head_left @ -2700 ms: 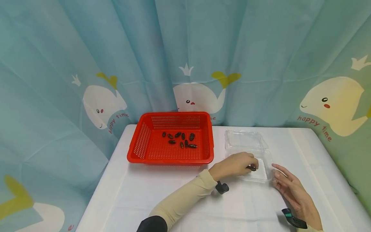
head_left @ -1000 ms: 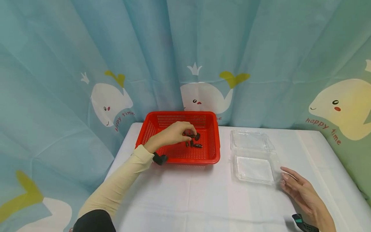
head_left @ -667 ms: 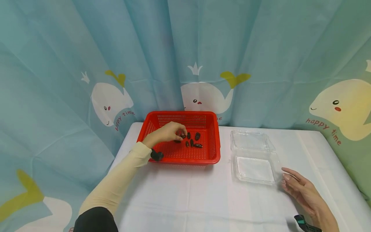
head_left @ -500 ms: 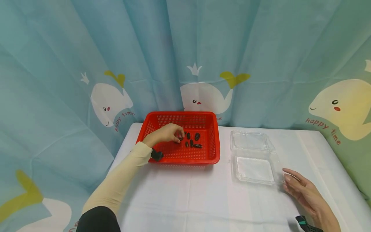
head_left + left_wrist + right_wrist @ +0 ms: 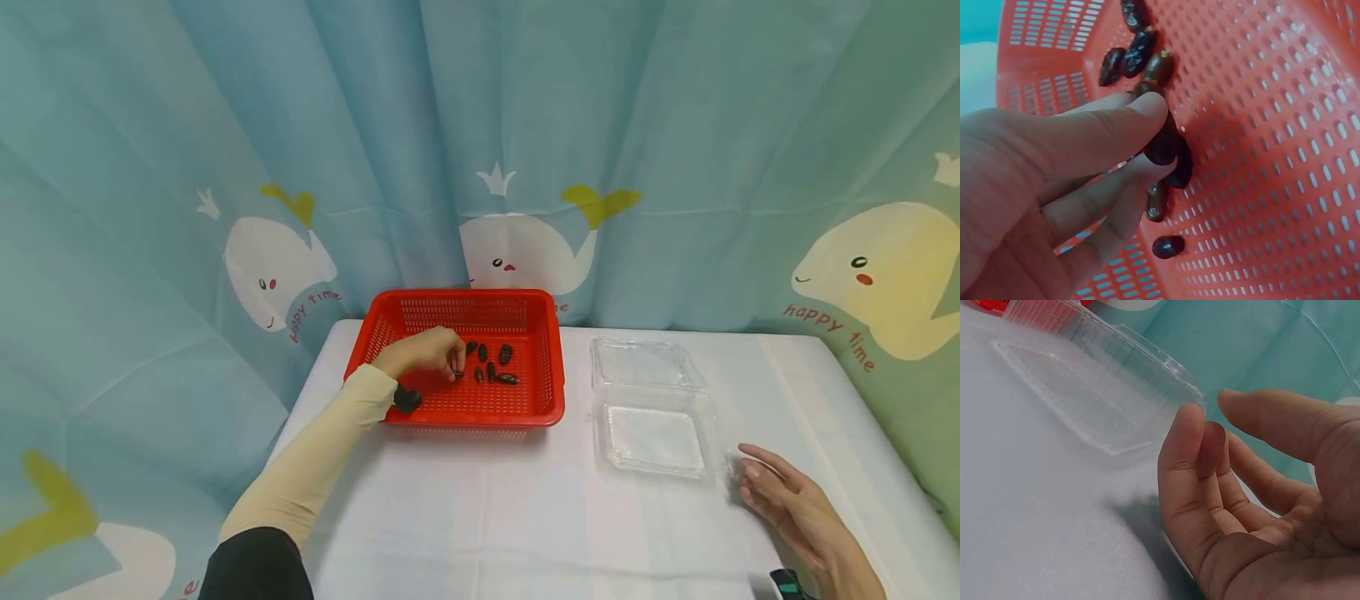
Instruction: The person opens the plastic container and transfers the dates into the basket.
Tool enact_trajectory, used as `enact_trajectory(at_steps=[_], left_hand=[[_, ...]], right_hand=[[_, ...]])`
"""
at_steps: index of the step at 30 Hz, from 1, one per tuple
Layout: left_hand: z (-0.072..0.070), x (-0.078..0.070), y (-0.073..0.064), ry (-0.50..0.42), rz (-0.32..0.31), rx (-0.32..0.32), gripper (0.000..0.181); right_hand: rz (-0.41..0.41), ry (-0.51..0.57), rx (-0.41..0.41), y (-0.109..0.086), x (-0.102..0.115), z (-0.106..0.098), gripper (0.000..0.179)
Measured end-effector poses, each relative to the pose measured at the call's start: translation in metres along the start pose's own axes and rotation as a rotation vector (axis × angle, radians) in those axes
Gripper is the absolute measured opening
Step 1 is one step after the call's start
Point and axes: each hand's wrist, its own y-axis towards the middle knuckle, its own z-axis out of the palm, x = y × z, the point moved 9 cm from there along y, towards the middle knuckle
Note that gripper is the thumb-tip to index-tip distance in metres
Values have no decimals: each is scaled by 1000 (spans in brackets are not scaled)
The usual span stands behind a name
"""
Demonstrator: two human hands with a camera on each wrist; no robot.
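Observation:
My left hand (image 5: 431, 350) reaches into the red perforated basket (image 5: 465, 421). In the left wrist view its thumb and fingers pinch a dark brown date (image 5: 1163, 140). Several other dates lie on the basket floor, such as a plump wrinkled one (image 5: 506, 354) to the right of the hand. At the right, my right hand (image 5: 802, 504) is held with loosely bent fingers and thumb apart, nothing between them. It is beside the clear plastic box (image 5: 656, 467), whose hinged lid is folded back; its fingertips overlap the box's edge in the right wrist view.
A white cloth covers the table (image 5: 525, 525), with bare cloth between basket and box. A blue-green curtain (image 5: 675, 167) printed with whales hangs right behind the table's far edge and along both sides.
My left hand has gone from over the clear box, with a date, left into the basket, then shifted a little left and nearer there. The right hand has drawn slightly rightward from the box.

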Motion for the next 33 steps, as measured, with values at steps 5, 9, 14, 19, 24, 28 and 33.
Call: enact_trajectory(at_steps=[5, 9, 14, 19, 24, 28, 33], left_hand=[[4, 1, 3, 32, -16, 8, 9], [5, 0, 5, 50, -26, 12, 9], [7, -1, 6, 71, -29, 32, 9], [13, 3, 6, 119, -46, 48, 13], [14, 7, 3, 170, -64, 33, 18], [13, 4, 2, 226, -59, 14, 18], [7, 3, 3, 252, -48, -3, 13]], right_hand=[[-14, 7, 3, -4, -3, -2, 44], [-41, 23, 33, -8, -1, -1, 46], [-71, 24, 68, -16, 2, -1, 48], [-67, -30, 55, -23, 4, -4, 47], [-28, -114, 57, -33, 5, -9, 46], [37, -202, 20, -40, 5, -16, 42], [17, -326, 7, -45, 21, -23, 40]])
